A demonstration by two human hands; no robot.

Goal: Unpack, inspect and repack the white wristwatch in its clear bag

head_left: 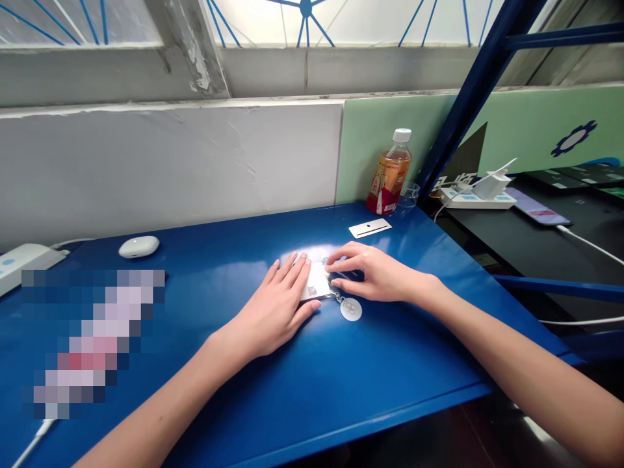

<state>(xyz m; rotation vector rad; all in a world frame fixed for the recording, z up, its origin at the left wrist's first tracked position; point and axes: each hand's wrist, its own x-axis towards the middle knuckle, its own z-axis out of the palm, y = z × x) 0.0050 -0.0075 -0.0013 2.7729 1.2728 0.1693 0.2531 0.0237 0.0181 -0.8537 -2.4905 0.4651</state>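
Small white packet (316,283) on the blue desk (312,396), between the hands: left hand (273,314) flat over its left part, grasping nothing, right hand (376,273) curled at its right edge beside the round tag (351,310), pinch uncertain, long axis partly hidden.

The glossy blue tabletop (341,390) adjoins a far wall with a grey-white panel (170,169) at left and a pale green panel (370,143) at right. Above, a worn grey window frame (188,49) surrounds bright windows (263,23) with blue bars (305,8). A slanted blue metal post (470,97) separates the tabletop from a black tabletop (595,213) at right. Daylight reflects off the blue surface.
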